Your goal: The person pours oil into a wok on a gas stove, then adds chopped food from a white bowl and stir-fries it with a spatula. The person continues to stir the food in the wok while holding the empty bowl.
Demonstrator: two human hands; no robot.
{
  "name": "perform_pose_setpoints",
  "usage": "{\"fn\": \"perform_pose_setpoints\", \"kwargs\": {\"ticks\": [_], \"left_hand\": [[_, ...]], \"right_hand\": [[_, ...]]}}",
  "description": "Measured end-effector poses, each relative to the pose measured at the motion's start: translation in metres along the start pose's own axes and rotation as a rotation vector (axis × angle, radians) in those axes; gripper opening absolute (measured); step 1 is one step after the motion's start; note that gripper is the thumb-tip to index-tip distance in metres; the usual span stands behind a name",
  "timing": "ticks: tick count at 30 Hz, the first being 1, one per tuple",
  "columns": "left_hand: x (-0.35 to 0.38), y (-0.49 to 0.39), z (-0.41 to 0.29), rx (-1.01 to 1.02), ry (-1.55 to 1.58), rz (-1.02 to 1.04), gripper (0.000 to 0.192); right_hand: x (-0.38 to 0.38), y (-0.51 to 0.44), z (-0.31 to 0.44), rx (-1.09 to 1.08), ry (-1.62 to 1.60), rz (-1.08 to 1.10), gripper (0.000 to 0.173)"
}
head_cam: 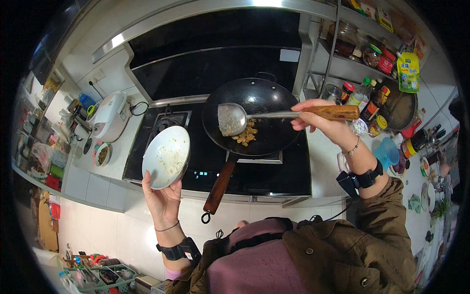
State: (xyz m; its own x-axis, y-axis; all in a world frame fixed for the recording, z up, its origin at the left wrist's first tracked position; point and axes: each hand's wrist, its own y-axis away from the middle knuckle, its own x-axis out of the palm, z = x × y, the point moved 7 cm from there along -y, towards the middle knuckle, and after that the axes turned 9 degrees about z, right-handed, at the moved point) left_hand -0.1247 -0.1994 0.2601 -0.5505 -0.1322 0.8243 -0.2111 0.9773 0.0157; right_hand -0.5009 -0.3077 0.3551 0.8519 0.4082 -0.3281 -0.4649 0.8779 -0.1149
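Note:
My left hand [163, 198] grips a white bowl [154, 161] by its lower edge, tilted so that its inside faces me. Food residue [172, 161] clings to the inside of the bowl. With my right hand [319, 119] I hold a metal wok spatula [271, 115] by its wooden handle [339, 113]. The spatula's blade [232, 117] is over a black wok [271, 136], covering part of a small heap of browned food pieces [245, 137]. The wok sits on the right burner, its wooden handle [220, 185] pointing towards me.
A black glass cooktop [257, 180] has a second burner [169, 123] on the left. A white rice cooker [109, 115] and a small bowl of chopped food [103, 154] stand left. Sauce bottles [376, 103], a blue plastic container [386, 151] and a metal shelf rack [332, 47] are at right.

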Motion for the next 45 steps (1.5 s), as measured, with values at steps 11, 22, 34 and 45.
{"fn": "perform_pose_setpoints", "kwargs": {"ticks": [11, 22, 34, 45], "left_hand": [[-0.004, -0.006, 0.005, -0.049, -0.026, 0.029, 0.056], [-0.002, -0.004, 0.001, -0.024, -0.059, -0.02, 0.055], [-0.002, -0.004, 0.001, 0.024, -0.065, -0.035, 0.057], [0.006, -0.009, 0.007, -0.036, -0.056, 0.021, 0.056]], "right_hand": [[-0.038, 0.031, -0.085, 0.2, -0.172, -0.213, 0.023], [-0.058, 0.027, -0.068, 0.046, -0.182, -0.388, 0.031], [-0.038, 0.021, -0.048, -0.185, 0.284, -0.259, 0.023], [-0.049, -0.016, -0.025, -0.549, -0.558, -0.644, 0.037]]}}
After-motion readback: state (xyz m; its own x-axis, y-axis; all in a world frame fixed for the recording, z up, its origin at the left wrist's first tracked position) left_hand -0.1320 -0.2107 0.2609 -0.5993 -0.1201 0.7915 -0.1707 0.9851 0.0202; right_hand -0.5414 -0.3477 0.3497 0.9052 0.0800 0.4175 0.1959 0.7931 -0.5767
